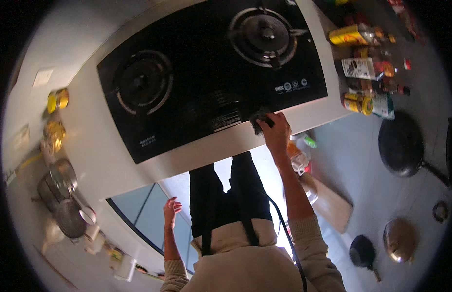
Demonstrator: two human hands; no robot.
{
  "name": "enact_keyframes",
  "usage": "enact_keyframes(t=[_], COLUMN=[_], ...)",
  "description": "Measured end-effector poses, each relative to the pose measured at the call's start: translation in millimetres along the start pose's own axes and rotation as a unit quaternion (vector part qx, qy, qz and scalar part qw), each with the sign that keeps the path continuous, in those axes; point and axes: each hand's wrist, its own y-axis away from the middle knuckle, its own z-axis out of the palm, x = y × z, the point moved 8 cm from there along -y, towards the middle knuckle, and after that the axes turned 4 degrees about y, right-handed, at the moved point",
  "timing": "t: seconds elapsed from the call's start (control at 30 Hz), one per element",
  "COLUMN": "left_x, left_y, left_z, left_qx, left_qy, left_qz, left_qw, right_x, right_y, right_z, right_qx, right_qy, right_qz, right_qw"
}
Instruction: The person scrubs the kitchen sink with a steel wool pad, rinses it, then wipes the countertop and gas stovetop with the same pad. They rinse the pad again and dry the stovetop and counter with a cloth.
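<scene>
My right hand (277, 127) grips a dark, crumpled scrubber or cloth (258, 120) at the front edge of a black glass gas cooktop (196, 76). The exact kind of this item cannot be told. The cooktop has a round burner at the left (141, 83) and another at the upper right (266, 34). A pale label with print lies on the glass just left of the held item. My left hand (172, 207) hangs below the counter at the left, fingers loosely apart, holding nothing.
The pale countertop (229, 140) surrounds the cooktop. Several bottles and jars (357, 103) stand along the right. A black frying pan (401, 144) hangs further right. At the left are a yellow-lidded jar (58, 100) and metal pans (63, 173). A wooden board (330, 204) leans below.
</scene>
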Motion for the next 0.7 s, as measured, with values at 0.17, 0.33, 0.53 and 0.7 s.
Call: enact_keyframes(t=[0.17,0.33,0.53,0.7], left_x=[-48.8,-183.4,-466.3,-557.3], left_y=[47.1,143.6,234.7,264.0], left_z=[16.2,37.7,190.7,381.6], left_qx=[0.043,0.185,0.251,0.187], left_qy=[0.120,0.267,0.538,0.634], left_qz=[0.062,0.040,-0.073,-0.216], left_qw=[0.990,0.945,0.801,0.718], right_x=[-75.5,-170.6,-257.2,-224.5], right_y=[60.6,159.0,336.4,507.7], right_z=[29.8,75.0,85.4,125.4], right_qx=[-0.295,-0.562,-0.743,-0.824], right_qy=[-0.435,-0.631,-0.520,-0.350], right_qz=[0.166,0.186,0.178,0.126], right_qw=[0.835,0.502,0.381,0.428])
